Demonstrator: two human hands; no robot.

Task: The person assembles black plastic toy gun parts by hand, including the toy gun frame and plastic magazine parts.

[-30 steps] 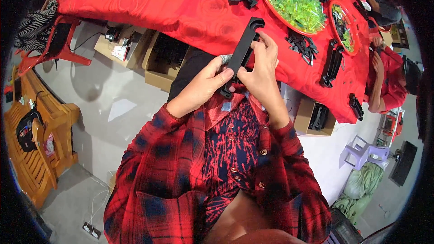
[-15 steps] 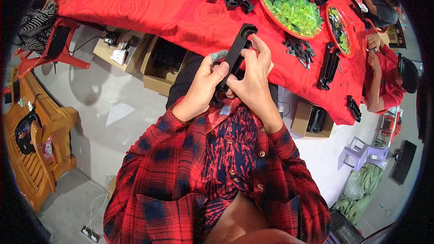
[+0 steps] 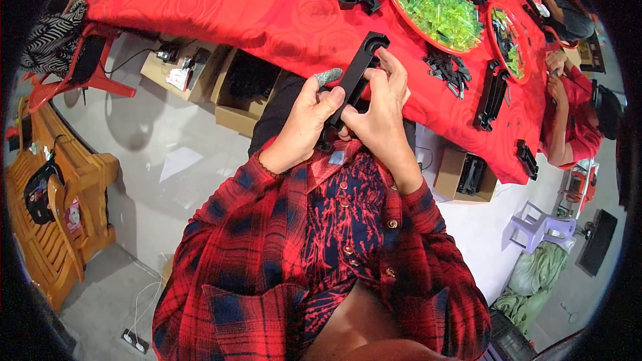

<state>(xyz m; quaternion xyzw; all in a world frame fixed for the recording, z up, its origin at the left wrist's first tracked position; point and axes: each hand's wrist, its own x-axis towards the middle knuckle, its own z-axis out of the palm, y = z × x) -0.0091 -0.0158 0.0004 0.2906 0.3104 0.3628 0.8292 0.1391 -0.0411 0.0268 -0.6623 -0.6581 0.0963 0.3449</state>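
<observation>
Both hands up at chest height, close together, clamped on one long black plastic bar (image 3: 353, 80) tilted up and away toward the red table (image 3: 254, 13). Left hand (image 3: 307, 117) wrapped around the lower half, thumb pressed flat on the near face, a grey sleeve showing on the forefinger tip. Right hand (image 3: 382, 103) curled round the other edge, fingertips reaching up near the notched top end. Neither hand open; both gripping firmly.

Compared with a second ago: much the same hold, but the bar now raised a little and stood steeper, its notched end clear above the fingers. Left thumb shifted from lying alongside to pushing on the face. Looks like a pressing or snapping-in stage rather than a fresh pick-up, though any small part between the fingers too hidden to tell.

Around them: bar hanging over the table edge, not resting on it. Beyond, a red tray of green clear pieces (image 3: 438, 10), a smaller red tray (image 3: 509, 47) beside it, more black bars (image 3: 491, 93) lying loose on the cloth. Cardboard boxes (image 3: 234, 90) under the table. Another person's red sleeve (image 3: 575, 127) at the right end of the table, well apart.
</observation>
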